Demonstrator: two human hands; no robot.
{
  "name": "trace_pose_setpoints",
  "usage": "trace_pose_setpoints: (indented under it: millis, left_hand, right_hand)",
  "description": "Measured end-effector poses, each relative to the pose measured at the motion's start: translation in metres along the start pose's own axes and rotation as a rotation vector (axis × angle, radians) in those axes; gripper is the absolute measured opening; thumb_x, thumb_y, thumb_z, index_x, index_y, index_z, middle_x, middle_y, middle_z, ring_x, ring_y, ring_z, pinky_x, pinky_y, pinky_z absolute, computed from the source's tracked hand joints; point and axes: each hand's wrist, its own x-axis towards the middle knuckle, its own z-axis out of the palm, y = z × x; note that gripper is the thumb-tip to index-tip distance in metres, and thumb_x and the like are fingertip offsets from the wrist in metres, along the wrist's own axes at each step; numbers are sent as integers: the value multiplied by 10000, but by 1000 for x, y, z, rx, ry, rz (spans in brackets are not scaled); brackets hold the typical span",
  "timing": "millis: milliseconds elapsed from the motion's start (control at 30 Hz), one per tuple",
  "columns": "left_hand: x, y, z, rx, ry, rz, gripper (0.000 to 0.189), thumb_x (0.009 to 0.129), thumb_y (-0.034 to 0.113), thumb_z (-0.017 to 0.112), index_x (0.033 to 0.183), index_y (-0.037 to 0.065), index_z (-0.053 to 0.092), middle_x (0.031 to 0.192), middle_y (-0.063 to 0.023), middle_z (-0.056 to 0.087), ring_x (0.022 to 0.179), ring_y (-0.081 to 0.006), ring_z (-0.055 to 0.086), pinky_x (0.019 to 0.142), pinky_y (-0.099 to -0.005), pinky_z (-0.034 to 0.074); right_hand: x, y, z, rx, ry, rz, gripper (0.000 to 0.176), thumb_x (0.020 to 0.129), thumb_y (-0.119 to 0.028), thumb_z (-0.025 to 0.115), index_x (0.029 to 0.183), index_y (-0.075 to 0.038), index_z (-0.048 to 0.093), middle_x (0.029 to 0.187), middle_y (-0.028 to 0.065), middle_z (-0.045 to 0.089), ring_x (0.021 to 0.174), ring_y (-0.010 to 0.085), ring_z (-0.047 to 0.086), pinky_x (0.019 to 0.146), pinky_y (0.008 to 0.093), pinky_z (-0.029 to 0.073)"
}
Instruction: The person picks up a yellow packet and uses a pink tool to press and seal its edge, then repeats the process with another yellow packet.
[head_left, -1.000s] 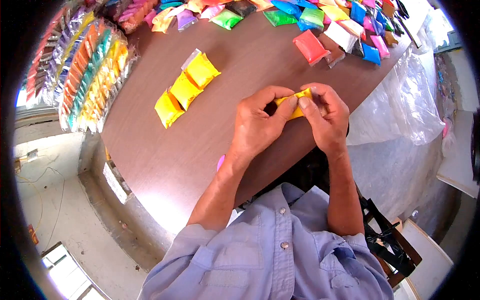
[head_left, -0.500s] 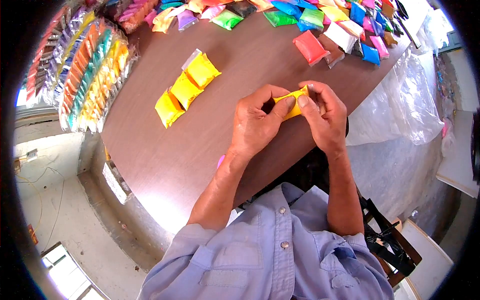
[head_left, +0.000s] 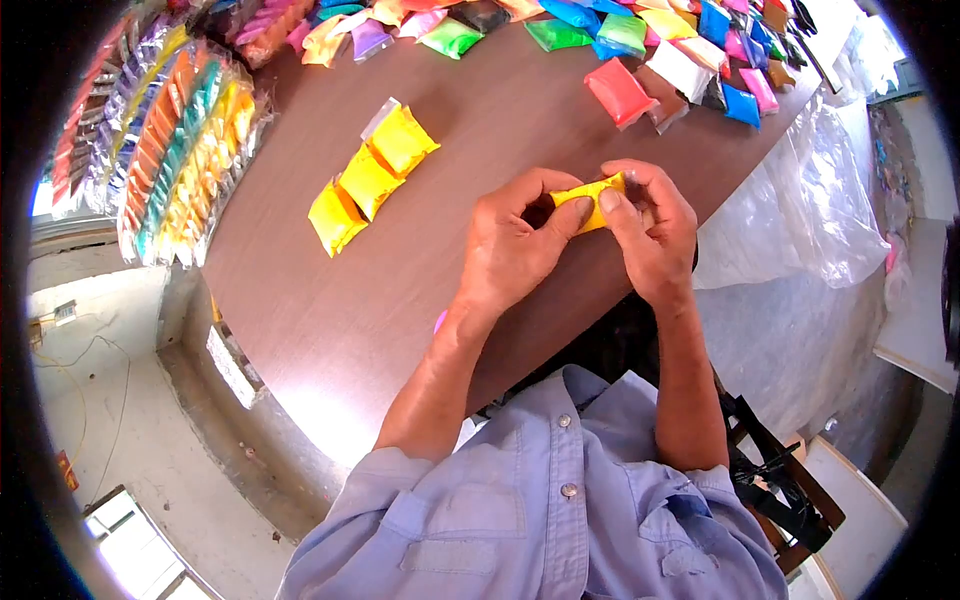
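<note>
Between my two hands is a small yellow packet [head_left: 590,196], held just above the brown table [head_left: 450,260]. My left hand [head_left: 515,235] pinches its left end, thumb on top. My right hand [head_left: 652,230] grips the other end, with the thumb pressed on the packet's face; its fingers partly hide that end. To the left, a short slanting row of yellow packets lies on the table: an upper packet [head_left: 402,140] with a clear flap, a middle packet [head_left: 370,182] and a lower packet [head_left: 336,220], touching or overlapping.
Many coloured packets lie along the far edge, among them a red packet [head_left: 620,94] and a green packet [head_left: 452,38]. Clear bags of coloured packets [head_left: 185,150] stand at the left. A clear plastic sheet [head_left: 800,210] hangs beyond the right table edge.
The yellow packet has tilted slightly flatter between my fingers, and my right hand has shifted a little to the right. The row of yellow packets stays as it was.
</note>
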Motion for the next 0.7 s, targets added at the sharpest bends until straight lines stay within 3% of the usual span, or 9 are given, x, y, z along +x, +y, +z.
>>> trace_pose_setpoints:
  millis: [133,267,433,533,700]
  left_hand:
    - [-1,0,0,-27,23,15,159,972,107,759,1103,17,757,957,-54,762,827,-96,694,754,-235,576]
    - [-1,0,2,-12,13,15,186,961,112,768,1115,10,752,963,-55,759,842,-100,696,768,-235,574]
    - [-1,4,2,26,-27,7,312,936,130,791,1207,-2,711,1019,-68,750,893,-119,705,819,-252,576]
    - [1,-2,6,-34,13,55,296,925,87,794,1186,-13,699,915,-67,748,786,-100,687,728,-255,575]
    - [1,-2,3,-114,49,68,231,932,37,774,1147,-10,705,975,-75,751,846,-107,699,779,-253,583]
  right_hand:
    - [1,-4,3,-50,-20,-39,234,990,-47,704,1215,-4,662,1015,16,649,885,57,592,776,208,500]
    - [-1,-1,-1,85,-2,29,226,982,-46,716,1199,-5,668,1024,20,661,902,61,609,791,215,517]
    - [-1,-1,-1,125,41,21,212,978,-45,722,1180,-7,670,1031,24,673,913,63,624,806,219,534]
    - [0,1,-2,115,15,36,221,977,-41,716,1190,-8,667,1036,25,674,923,65,627,813,223,539]
    - [1,-3,1,-22,-22,4,285,970,-47,719,1247,-14,658,1117,51,667,967,97,649,857,237,551]
